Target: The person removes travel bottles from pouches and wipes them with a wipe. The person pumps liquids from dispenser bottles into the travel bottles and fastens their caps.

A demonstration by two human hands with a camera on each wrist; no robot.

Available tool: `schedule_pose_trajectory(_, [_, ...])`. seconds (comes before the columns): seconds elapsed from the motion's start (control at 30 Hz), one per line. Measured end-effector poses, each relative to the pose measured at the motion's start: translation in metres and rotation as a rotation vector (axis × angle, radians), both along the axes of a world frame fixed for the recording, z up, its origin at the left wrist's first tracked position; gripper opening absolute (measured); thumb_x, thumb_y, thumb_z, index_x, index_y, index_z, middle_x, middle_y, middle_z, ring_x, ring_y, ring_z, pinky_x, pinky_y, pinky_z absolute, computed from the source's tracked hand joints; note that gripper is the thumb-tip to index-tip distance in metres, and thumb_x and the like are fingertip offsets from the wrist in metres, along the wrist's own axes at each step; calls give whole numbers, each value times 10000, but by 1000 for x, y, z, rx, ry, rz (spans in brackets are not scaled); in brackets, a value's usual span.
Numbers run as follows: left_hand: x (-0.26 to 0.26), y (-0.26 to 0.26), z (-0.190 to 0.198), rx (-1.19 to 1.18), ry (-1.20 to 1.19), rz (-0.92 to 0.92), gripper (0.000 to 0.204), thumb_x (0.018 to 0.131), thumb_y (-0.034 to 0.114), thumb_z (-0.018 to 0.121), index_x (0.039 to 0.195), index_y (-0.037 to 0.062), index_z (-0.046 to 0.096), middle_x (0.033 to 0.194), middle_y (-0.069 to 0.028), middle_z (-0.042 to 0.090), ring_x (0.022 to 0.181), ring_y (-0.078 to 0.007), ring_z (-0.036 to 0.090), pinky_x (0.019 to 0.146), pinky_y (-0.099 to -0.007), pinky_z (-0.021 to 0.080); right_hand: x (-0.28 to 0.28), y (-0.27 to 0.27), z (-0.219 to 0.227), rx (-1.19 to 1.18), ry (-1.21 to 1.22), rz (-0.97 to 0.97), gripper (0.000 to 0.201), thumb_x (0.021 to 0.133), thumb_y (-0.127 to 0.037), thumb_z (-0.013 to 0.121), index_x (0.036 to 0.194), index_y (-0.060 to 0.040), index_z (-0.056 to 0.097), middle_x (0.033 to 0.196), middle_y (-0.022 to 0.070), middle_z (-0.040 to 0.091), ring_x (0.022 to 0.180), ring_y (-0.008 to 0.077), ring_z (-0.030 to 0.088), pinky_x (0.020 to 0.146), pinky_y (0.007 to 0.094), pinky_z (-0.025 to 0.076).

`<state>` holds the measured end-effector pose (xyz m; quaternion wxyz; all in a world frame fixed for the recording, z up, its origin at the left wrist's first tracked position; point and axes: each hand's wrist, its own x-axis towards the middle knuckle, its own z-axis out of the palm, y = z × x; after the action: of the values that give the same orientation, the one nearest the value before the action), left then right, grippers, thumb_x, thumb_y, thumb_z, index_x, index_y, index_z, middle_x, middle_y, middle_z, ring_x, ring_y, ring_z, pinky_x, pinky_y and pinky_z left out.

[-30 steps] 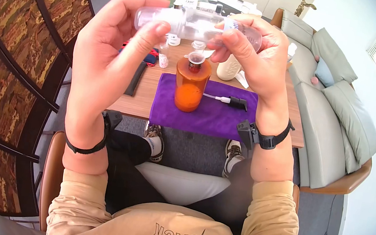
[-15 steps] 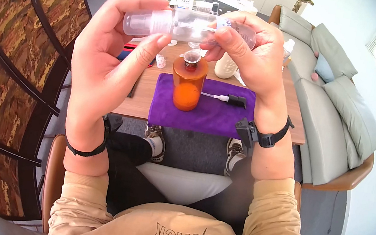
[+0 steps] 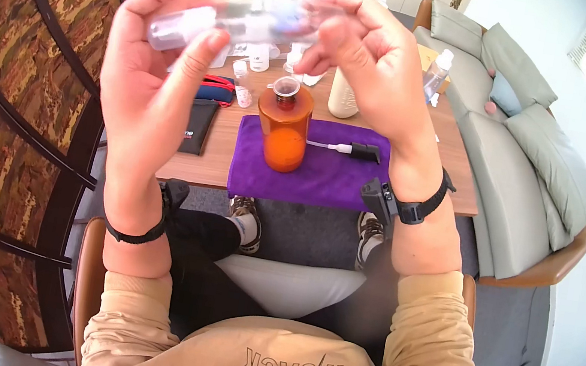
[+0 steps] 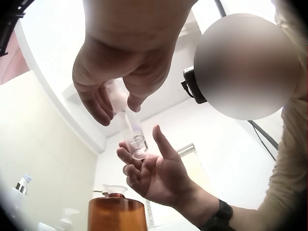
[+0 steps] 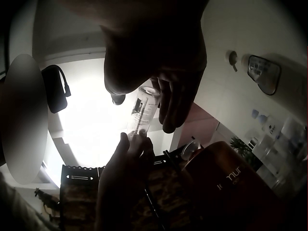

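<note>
In the head view my left hand (image 3: 151, 90) pinches the capped end of a slim clear bottle (image 3: 245, 20), which lies nearly level above the table. My right hand (image 3: 381, 75) is at its other end; the left wrist view shows this hand (image 4: 161, 178) with thumb and fingers spread beside the bottle's base (image 4: 138, 149). Whether it touches the base is unclear. Below stands an amber bottle (image 3: 285, 136) of orange contents, a small clear funnel (image 3: 286, 87) in its neck. A black-and-white pump (image 3: 362, 152) lies beside it on a purple cloth (image 3: 331, 181).
Left of the amber bottle are a small bottle (image 3: 242, 88), a black pouch (image 3: 197, 127) and a red-and-blue case (image 3: 216, 90). A cream bottle (image 3: 344, 96) and a clear spray bottle (image 3: 437, 76) stand to the right, with several bottles behind. A sofa (image 3: 478, 158) flanks the table.
The slim bottle has moved left with my left hand. My right hand has loosened from around its base and spread its fingers. The head view has shifted slightly.
</note>
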<state>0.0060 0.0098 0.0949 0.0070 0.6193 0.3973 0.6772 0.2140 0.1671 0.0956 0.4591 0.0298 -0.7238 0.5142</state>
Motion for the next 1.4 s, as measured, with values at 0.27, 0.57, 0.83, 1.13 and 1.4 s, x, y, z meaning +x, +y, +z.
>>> schedule_pose_trajectory(0.27, [-35,16,30,-54,286,331,575,1062,40,837,1558,-22,552,1346,-158,793,1203,-219,779,1031,-360,640,18,20,14,80,32,-170,595,1235,-510,551,1406,41,696,1243,207,830,959,224,834,881,356,662])
schedule_pose_trajectory(0.57, [-68,69,53,-460,729,232,645,1039,36,827,1610,18,527,1297,-146,789,1143,-254,781,1029,-400,626,46,0,40,-26,63,-86,496,1256,-414,552,1328,61,674,1134,152,801,899,141,778,779,281,632])
schedule_pose_trajectory(0.83, [-61,101,46,-621,902,127,674,1011,44,837,1610,46,529,1283,-147,795,1238,-334,759,1117,-462,578,62,-4,49,-47,66,-51,522,1244,-443,572,1307,64,678,1106,142,790,860,142,770,750,276,626])
schedule_pose_trajectory(1.13, [-54,133,10,-830,1094,163,761,974,0,803,1658,66,475,1342,-266,772,1319,-435,725,1116,-505,577,74,-9,56,-7,62,-38,523,1239,-455,583,1271,56,691,1069,136,780,810,119,745,723,256,608])
schedule_pose_trajectory(1.4, [-52,135,3,-861,1160,241,728,979,19,795,1653,27,520,1365,-298,764,1325,-467,714,1113,-516,574,76,-5,54,82,91,-22,505,1227,-449,619,1210,44,723,1024,114,784,786,107,739,709,247,597])
